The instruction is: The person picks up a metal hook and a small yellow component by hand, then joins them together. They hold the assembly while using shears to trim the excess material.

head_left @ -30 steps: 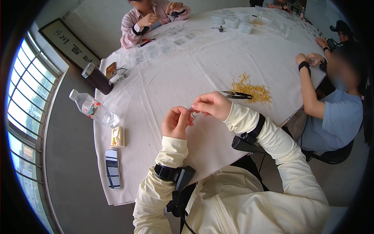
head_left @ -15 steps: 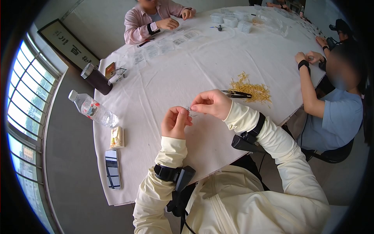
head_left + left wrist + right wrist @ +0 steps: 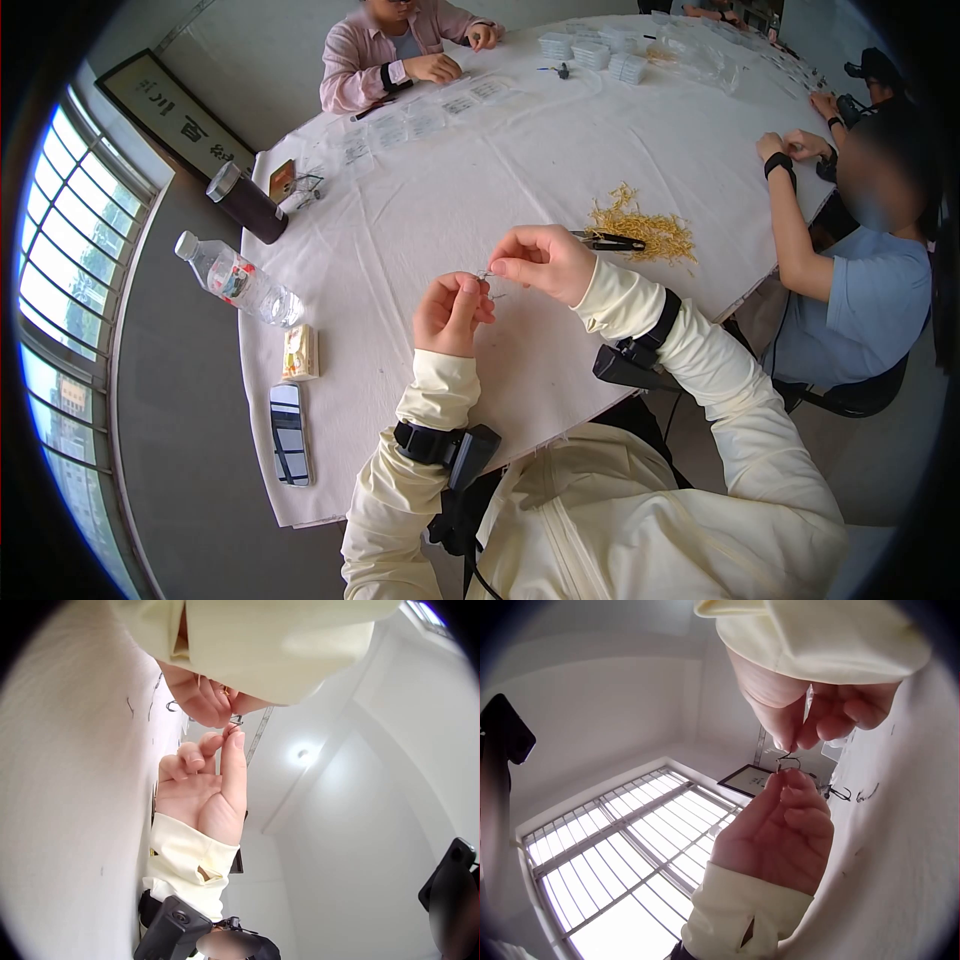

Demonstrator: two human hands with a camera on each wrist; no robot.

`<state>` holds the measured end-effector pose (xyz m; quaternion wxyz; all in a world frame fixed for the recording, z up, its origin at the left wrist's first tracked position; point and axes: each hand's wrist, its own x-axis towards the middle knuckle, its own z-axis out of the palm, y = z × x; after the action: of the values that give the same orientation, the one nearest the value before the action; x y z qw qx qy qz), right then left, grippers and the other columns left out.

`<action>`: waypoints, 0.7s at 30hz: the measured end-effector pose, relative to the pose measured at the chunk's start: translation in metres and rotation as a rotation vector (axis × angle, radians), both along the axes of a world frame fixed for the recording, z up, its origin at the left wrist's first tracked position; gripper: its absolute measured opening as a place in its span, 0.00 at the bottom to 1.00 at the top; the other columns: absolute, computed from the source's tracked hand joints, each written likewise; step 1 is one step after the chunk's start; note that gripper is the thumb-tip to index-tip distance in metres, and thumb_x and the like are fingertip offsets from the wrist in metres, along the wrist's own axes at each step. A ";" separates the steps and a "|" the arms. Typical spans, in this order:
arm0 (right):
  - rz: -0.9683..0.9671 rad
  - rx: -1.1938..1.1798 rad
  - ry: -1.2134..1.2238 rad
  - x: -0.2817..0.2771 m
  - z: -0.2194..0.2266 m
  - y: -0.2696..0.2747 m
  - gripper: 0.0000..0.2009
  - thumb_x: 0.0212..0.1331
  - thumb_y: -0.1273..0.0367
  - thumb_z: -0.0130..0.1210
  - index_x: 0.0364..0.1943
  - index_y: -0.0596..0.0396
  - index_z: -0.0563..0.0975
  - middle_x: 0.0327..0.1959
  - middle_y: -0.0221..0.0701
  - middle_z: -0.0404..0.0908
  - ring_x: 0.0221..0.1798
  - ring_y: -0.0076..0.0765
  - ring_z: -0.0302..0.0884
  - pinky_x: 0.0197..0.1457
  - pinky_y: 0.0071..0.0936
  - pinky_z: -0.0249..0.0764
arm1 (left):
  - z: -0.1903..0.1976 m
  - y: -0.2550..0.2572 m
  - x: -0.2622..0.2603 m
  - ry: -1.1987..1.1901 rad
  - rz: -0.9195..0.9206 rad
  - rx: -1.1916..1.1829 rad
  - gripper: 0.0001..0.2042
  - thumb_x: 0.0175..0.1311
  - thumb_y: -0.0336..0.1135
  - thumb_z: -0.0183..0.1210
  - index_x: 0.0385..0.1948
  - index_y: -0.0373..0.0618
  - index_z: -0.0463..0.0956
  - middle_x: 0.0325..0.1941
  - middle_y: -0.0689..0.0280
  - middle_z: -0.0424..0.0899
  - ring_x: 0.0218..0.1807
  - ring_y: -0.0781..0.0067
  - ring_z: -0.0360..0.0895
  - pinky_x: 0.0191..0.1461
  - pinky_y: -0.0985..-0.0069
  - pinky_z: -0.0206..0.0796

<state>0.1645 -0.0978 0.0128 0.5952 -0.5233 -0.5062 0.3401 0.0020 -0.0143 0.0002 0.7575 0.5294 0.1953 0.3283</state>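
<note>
Right in front of me, my two hands meet fingertip to fingertip over the table. Between them is a small dark bent wire piece [image 3: 789,759], thin and curved like a hook. My left hand [image 3: 452,315] pinches one end between thumb and forefinger. From the other side, thumb and forefinger of my right hand [image 3: 545,262] pinch it too. A tiny golden bit [image 3: 225,690] shows among my left fingers in the left wrist view. More dark curved wires [image 3: 172,706] appear just beyond the hands there.
Black snips [image 3: 612,241] lie against a pile of golden strips [image 3: 645,225]. Along the left edge are a phone [image 3: 290,435], a tissue pack [image 3: 301,352], a water bottle [image 3: 240,280] and a dark flask [image 3: 248,203]. Other people sit around the cloth-covered table [image 3: 400,240]; clear boxes [image 3: 592,55] stand at the back.
My hands stay nearly in place, with small shifts of the right fingers at the wire piece. The person across has lowered both hands to the table.
</note>
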 end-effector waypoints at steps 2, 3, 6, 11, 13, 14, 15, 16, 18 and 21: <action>-0.023 -0.024 0.000 0.000 0.002 -0.001 0.06 0.60 0.70 0.58 0.35 0.59 0.78 0.29 0.22 0.79 0.32 0.15 0.71 0.38 0.16 0.70 | -0.002 0.001 0.000 -0.002 -0.004 0.002 0.05 0.68 0.30 0.53 0.38 0.38 0.72 0.37 0.63 0.78 0.32 0.79 0.74 0.36 0.81 0.68; -0.017 -0.034 0.016 0.000 0.002 -0.001 0.06 0.60 0.70 0.57 0.35 0.58 0.78 0.29 0.22 0.79 0.32 0.15 0.71 0.38 0.16 0.70 | -0.003 0.002 0.000 -0.008 -0.010 0.008 0.05 0.67 0.30 0.53 0.38 0.38 0.72 0.38 0.63 0.78 0.32 0.79 0.74 0.36 0.81 0.68; -0.007 -0.043 0.039 0.000 0.003 -0.001 0.06 0.60 0.70 0.56 0.35 0.59 0.78 0.29 0.22 0.78 0.32 0.15 0.71 0.38 0.16 0.70 | -0.006 0.003 0.000 -0.014 -0.018 0.024 0.04 0.67 0.29 0.53 0.39 0.39 0.72 0.38 0.63 0.78 0.32 0.79 0.74 0.36 0.81 0.68; 0.026 -0.035 0.025 0.002 0.001 -0.001 0.07 0.62 0.67 0.54 0.37 0.57 0.77 0.32 0.22 0.78 0.33 0.16 0.71 0.37 0.17 0.68 | -0.005 0.002 0.000 -0.024 -0.014 0.058 0.04 0.67 0.27 0.53 0.40 0.41 0.71 0.38 0.64 0.78 0.33 0.80 0.74 0.37 0.82 0.68; 0.011 -0.025 0.067 0.000 0.003 -0.002 0.06 0.60 0.71 0.55 0.36 0.61 0.77 0.30 0.24 0.79 0.33 0.17 0.73 0.39 0.17 0.71 | -0.005 0.002 0.000 -0.022 -0.024 0.071 0.05 0.67 0.26 0.53 0.41 0.41 0.71 0.38 0.64 0.78 0.33 0.80 0.74 0.37 0.82 0.68; 0.011 -0.025 0.067 0.001 0.003 -0.002 0.06 0.60 0.71 0.55 0.36 0.61 0.77 0.30 0.24 0.79 0.33 0.17 0.73 0.39 0.17 0.71 | -0.004 0.001 0.000 -0.022 -0.024 0.071 0.05 0.67 0.26 0.53 0.41 0.41 0.71 0.38 0.64 0.78 0.33 0.80 0.74 0.37 0.82 0.68; 0.011 -0.023 0.066 0.001 0.003 -0.002 0.06 0.60 0.71 0.55 0.36 0.61 0.77 0.30 0.25 0.79 0.33 0.17 0.73 0.39 0.17 0.71 | -0.002 -0.001 0.000 -0.016 -0.015 0.073 0.05 0.67 0.26 0.53 0.42 0.41 0.71 0.38 0.64 0.78 0.33 0.80 0.74 0.37 0.82 0.68; 0.011 -0.021 0.064 0.001 0.003 -0.002 0.06 0.60 0.72 0.55 0.36 0.61 0.77 0.30 0.25 0.79 0.34 0.17 0.74 0.40 0.18 0.71 | -0.001 -0.002 0.000 -0.010 -0.005 0.075 0.06 0.67 0.26 0.53 0.43 0.40 0.71 0.38 0.65 0.78 0.33 0.80 0.74 0.37 0.82 0.67; 0.011 -0.020 0.060 0.001 0.003 -0.002 0.06 0.61 0.71 0.55 0.36 0.60 0.77 0.29 0.25 0.79 0.33 0.17 0.73 0.39 0.17 0.71 | 0.000 -0.001 -0.001 0.003 -0.013 0.073 0.07 0.67 0.26 0.52 0.44 0.39 0.71 0.37 0.65 0.78 0.33 0.81 0.74 0.36 0.82 0.67; -0.006 -0.028 0.043 0.003 0.002 -0.001 0.06 0.61 0.69 0.54 0.35 0.58 0.77 0.29 0.24 0.79 0.31 0.16 0.72 0.36 0.17 0.69 | -0.003 0.002 0.000 0.016 -0.034 0.072 0.08 0.67 0.27 0.52 0.45 0.37 0.72 0.36 0.66 0.79 0.32 0.82 0.73 0.36 0.82 0.67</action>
<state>0.1673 -0.0991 0.0143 0.5995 -0.5256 -0.4870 0.3566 0.0018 -0.0120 -0.0030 0.7420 0.5621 0.1804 0.3178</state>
